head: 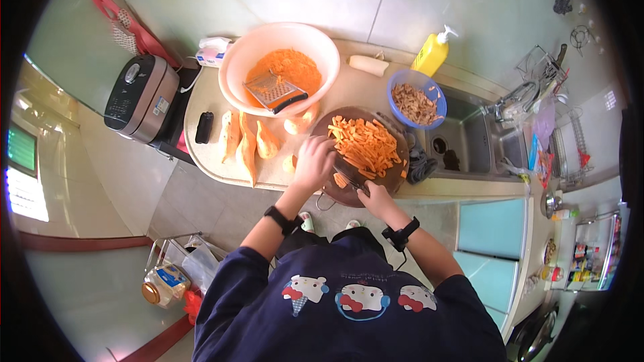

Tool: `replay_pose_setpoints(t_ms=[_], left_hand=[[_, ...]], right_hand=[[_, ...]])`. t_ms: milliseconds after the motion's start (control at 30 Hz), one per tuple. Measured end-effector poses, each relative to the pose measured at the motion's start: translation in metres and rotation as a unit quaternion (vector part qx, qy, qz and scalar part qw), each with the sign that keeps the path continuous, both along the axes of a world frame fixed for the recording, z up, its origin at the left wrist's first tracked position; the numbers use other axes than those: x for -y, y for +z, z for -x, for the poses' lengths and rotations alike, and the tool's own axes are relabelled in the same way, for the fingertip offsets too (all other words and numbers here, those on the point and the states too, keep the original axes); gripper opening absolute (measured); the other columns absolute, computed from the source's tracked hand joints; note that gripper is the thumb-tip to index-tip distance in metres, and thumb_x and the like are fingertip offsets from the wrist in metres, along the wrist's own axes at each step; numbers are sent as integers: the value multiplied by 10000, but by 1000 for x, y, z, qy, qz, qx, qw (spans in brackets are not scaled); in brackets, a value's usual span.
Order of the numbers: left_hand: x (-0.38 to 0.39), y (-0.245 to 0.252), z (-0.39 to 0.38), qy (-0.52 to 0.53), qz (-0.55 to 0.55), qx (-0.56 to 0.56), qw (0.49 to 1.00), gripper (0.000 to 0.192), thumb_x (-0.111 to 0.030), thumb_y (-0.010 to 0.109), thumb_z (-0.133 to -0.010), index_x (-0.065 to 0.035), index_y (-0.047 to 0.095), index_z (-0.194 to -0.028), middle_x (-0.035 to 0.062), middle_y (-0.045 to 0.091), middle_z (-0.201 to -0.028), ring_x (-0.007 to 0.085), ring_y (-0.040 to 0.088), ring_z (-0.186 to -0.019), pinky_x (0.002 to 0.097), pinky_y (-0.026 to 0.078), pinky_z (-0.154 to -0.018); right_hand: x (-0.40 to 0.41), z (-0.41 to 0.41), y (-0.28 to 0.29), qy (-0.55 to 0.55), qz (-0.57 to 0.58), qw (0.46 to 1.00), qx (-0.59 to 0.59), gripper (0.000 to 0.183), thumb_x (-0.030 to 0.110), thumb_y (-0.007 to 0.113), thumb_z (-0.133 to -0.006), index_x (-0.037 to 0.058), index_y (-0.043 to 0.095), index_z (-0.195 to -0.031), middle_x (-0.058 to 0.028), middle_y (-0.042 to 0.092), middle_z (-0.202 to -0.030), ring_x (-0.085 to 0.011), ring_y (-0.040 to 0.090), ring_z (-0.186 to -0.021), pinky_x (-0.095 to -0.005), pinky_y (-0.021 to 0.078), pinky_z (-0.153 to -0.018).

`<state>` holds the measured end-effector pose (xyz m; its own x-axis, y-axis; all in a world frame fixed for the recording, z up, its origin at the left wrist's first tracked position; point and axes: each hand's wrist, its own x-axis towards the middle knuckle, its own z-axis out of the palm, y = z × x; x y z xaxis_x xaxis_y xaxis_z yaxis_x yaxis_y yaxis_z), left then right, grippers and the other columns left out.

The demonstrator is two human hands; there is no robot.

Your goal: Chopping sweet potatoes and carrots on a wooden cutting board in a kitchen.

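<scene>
My right hand (376,201) grips the handle of a kitchen knife (348,170), whose blade lies low over a round brown cutting board (347,196). Bent fingers of my left hand (314,161) rest at the board's left edge, near the blade; whether they hold a piece is hidden. A heap of orange sweet potato sticks (367,146) covers the upper part of the board, and a few slices (340,180) lie beside the blade. Peeled sweet potatoes (246,148) lie left of the board. Behind them, a large pale basin (229,73) holds orange shreds (297,65) and a metal grater (274,91).
A blue bowl of peelings (415,103) stands by the steel sink (468,136), with a yellow pump bottle (431,54) behind. A dark cloth (421,163) touches the board's right side. A black object (204,127), tissue pack (213,53) and rice cooker (142,98) are left.
</scene>
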<state>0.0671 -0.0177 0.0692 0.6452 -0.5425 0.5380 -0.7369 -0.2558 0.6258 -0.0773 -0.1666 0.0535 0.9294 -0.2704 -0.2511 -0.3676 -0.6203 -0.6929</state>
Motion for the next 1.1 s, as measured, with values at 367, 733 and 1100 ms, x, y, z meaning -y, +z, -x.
replay_pose_setpoints(t_ms=[367, 733, 1100], left_hand=[[-48, -38, 102, 253, 37, -141, 956, 194, -55, 488, -773, -6, 481, -960, 138, 501, -939, 302, 447, -926, 380, 342, -849], [-91, -81, 193, 419, 56, -238, 874, 208, -22, 492, -791, -39, 477, -998, 78, 517, -893, 147, 515, -789, 272, 430, -666], [-80, -72, 148, 368, 14, -230, 901, 298, -7, 531, -718, -38, 474, -1009, 97, 512, -901, 219, 495, -833, 310, 432, -672]], right_hand=[[22, 23, 8, 107, -86, 991, 0, 343, 277, 527, -784, -59, 533, -852, -279, 572, -755, -405, 567, -776, -430, 448, -670], [56, -2, 13, 137, 34, 990, -25, 360, 294, 493, -799, -59, 538, -851, -287, 569, -796, -413, 561, -784, -451, 449, -708], [84, -1, 2, 135, -40, 988, 59, 327, 278, 532, -791, -41, 518, -857, -264, 577, -775, -390, 565, -804, -422, 451, -702]])
